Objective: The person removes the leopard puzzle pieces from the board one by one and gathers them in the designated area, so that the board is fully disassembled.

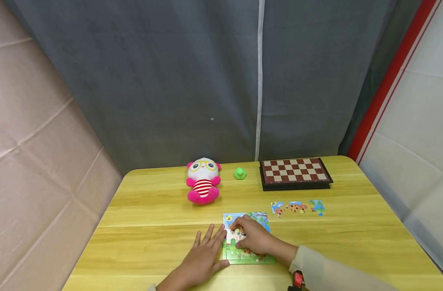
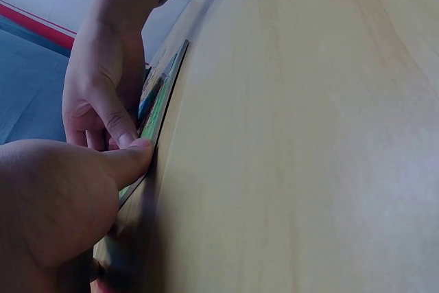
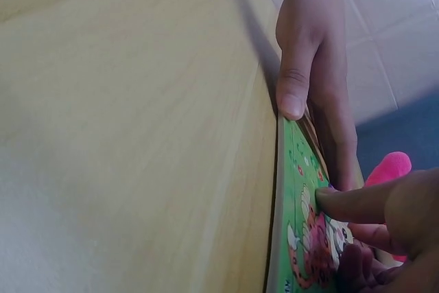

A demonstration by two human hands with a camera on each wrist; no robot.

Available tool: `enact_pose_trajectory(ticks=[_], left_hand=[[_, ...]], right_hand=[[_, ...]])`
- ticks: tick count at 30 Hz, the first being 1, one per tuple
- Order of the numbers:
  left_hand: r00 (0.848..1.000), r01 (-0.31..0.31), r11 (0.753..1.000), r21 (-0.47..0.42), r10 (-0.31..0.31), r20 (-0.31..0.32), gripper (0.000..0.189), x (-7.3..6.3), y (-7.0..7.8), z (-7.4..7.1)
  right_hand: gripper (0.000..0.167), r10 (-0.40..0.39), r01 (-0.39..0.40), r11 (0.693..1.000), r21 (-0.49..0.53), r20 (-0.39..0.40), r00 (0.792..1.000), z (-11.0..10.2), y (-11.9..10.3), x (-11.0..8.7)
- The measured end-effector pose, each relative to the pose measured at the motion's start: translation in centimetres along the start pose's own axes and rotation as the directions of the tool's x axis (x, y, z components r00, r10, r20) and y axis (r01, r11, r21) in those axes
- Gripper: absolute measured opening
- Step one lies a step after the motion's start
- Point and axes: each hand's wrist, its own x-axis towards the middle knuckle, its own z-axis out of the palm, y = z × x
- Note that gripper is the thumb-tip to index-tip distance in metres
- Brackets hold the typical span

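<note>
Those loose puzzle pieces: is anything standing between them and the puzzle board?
Nothing visible stands between the loose pieces and the near edge of the puzzle board, but the right hand covers part of the board.

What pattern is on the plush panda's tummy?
Red and white stripes run across the plush panda's tummy; the head view shows it best.

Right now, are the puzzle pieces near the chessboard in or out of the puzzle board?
Out. The pieces lie on the table, a strip of it showing between them and the puzzle board.
</note>
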Motion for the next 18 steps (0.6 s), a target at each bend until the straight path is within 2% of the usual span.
enact_pose_trajectory(ticks=[7,15,18], left_hand=[[1.0,-0.003,1.0,-0.008,0.003,-0.004,0.085,0.04,0.0,0.01],[1.0,0.0,1.0,-0.019,0.0,0.006,0.088,0.05,-0.12,0.04],[1.0,-0.002,1.0,-0.024,0.003,0.008,0.088,0.04,-0.14,-0.04]], right_hand=[[0.04,0.006,-0.006,1.0,-0.004,-0.013,1.0,0.11,0.09,0.06],[0.032,-0.008,0.008,1.0,-0.009,-0.04,0.999,0.2,0.15,0.54],[0.031,0.006,-0.005,1.0,0.016,-0.033,0.999,0.17,0.2,0.76]])
